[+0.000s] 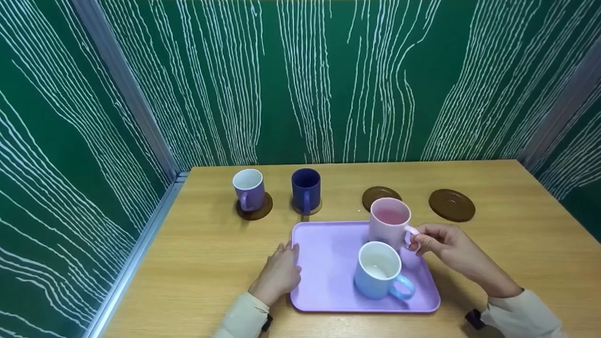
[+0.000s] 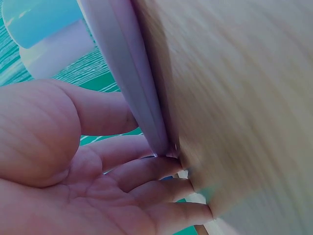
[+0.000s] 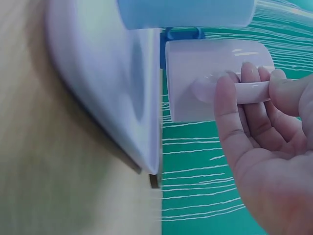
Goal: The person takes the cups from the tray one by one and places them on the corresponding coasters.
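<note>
My right hand pinches the handle of a pale pink mug, fingers on one side and thumb on the other. The mug is upright, raised just above the rim of the lilac tray. A light blue mug with a white inside stands on the tray's right half, its handle toward the lower right. At the tray's left edge rests my left hand, fingers fairly straight. In the left wrist view its thumb and forefinger reach over the rim, while the other fingertips touch the wooden table.
Behind the tray, a purple mug stands on a brown coaster, and a dark blue mug stands on another. Two more coasters lie at the back right, one partly behind the pink mug, the other farther right. Green patterned panels enclose the table.
</note>
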`<state>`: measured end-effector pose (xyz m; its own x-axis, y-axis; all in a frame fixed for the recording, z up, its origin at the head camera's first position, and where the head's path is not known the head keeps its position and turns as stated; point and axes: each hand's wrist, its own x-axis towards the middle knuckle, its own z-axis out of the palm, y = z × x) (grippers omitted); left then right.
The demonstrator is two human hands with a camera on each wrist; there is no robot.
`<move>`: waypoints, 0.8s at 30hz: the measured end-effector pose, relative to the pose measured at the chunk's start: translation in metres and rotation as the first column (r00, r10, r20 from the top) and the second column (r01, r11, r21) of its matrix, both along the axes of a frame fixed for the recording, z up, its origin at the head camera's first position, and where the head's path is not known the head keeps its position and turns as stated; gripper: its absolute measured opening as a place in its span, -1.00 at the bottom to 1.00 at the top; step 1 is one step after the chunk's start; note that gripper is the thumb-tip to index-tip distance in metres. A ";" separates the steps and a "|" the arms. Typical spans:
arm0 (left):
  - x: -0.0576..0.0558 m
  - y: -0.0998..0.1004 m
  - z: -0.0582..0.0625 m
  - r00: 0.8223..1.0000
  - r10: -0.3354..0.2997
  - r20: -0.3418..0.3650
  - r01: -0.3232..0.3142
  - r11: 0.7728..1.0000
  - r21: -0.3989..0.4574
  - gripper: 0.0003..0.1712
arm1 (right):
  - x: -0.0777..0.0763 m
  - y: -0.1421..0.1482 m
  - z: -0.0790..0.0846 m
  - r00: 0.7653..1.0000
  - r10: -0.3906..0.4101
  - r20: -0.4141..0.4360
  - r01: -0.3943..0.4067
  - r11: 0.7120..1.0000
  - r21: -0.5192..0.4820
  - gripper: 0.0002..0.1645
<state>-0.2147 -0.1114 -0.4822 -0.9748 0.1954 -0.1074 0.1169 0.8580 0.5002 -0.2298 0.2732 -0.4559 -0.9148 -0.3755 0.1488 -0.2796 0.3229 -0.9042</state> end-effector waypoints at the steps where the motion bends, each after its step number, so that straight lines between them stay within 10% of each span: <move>1: 0.000 0.000 0.000 1.000 -0.002 -0.003 0.002 1.000 -0.004 -0.35 | 0.000 0.000 0.001 1.000 -0.001 -0.013 0.001 1.000 -0.007 -0.72; 24: -0.001 0.001 0.001 1.000 0.005 0.005 -0.005 1.000 0.001 -0.35 | -0.019 -0.013 0.034 0.958 -0.270 -0.096 0.268 0.963 -0.032 -0.72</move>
